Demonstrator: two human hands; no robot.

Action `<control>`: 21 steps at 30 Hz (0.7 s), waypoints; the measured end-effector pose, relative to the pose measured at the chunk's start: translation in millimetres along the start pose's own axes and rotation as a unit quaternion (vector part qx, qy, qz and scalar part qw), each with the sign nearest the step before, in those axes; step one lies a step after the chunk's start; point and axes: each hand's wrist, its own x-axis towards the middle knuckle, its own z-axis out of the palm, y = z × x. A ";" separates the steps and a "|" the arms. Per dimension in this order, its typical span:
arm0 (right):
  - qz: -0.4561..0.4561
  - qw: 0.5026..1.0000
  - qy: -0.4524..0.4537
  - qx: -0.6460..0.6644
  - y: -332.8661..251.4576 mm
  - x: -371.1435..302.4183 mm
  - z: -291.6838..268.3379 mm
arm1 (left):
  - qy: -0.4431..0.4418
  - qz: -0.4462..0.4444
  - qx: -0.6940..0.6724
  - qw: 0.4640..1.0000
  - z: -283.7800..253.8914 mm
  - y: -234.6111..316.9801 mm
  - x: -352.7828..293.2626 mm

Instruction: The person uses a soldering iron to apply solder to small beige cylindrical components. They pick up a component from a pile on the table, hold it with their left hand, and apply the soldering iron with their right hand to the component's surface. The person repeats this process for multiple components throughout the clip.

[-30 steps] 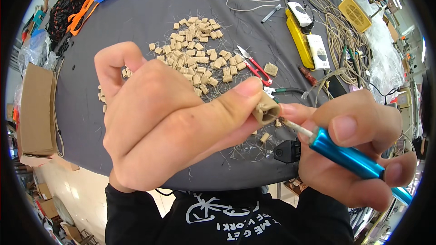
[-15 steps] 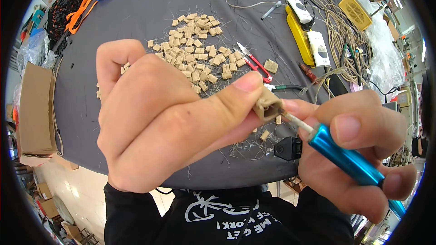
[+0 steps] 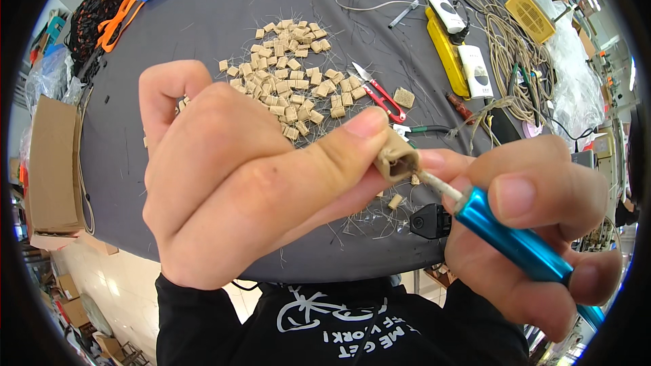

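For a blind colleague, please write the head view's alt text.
Left hand pinches a hollow beige tube; right hand holds a slim, shiny blue tool, pale tip near the tube. Small beige pieces lie on a grey table.

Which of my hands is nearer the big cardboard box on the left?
Left. Your left hand is to the right of the box, pinching a tan piece; your right hand, gripping a blue tool, is farther right, beyond the left hand.
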 end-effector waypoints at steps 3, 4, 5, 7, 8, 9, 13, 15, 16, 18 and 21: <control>0.109 0.993 0.018 -0.046 -18.1 1.4 6.8 | 0.000 0.003 -0.006 1.000 0.8 -0.6 0.3; 0.158 0.986 0.015 -0.051 -25.5 2.3 8.6 | 0.000 0.004 -0.007 1.000 0.6 -0.6 0.3; 0.159 0.986 0.015 -0.051 -28.9 6.8 3.4 | 0.002 0.007 -0.009 1.000 0.7 -0.9 0.3; 0.154 0.986 0.017 -0.055 -39.9 12.7 -2.5 | 0.008 0.016 -0.014 1.000 2.2 -1.7 0.7; 0.152 0.987 0.017 -0.057 -45.5 15.6 -5.6 | 0.012 0.019 -0.014 1.000 3.0 -2.2 0.5; 0.152 0.987 0.016 -0.060 -47.8 17.4 -3.0 | 0.014 0.021 -0.013 1.000 3.3 -2.8 -0.3; 0.141 0.988 0.022 -0.065 -56.1 14.8 18.6 | 0.014 0.024 -0.014 1.000 4.9 -2.1 2.5; 0.139 0.988 0.020 -0.070 -57.7 16.3 23.1 | 0.010 0.022 -0.012 1.000 4.0 -2.0 2.4; 0.141 0.987 0.014 -0.075 -58.2 21.6 19.9 | 0.008 0.019 -0.005 1.000 2.0 -2.8 -0.2; 0.138 0.987 0.014 -0.080 -61.8 26.4 16.6 | 0.003 0.017 -0.005 1.000 0.7 -3.0 -1.0; 0.125 0.989 0.025 -0.081 -68.4 24.9 15.3 | 0.001 0.022 -0.015 1.000 2.5 -1.5 2.9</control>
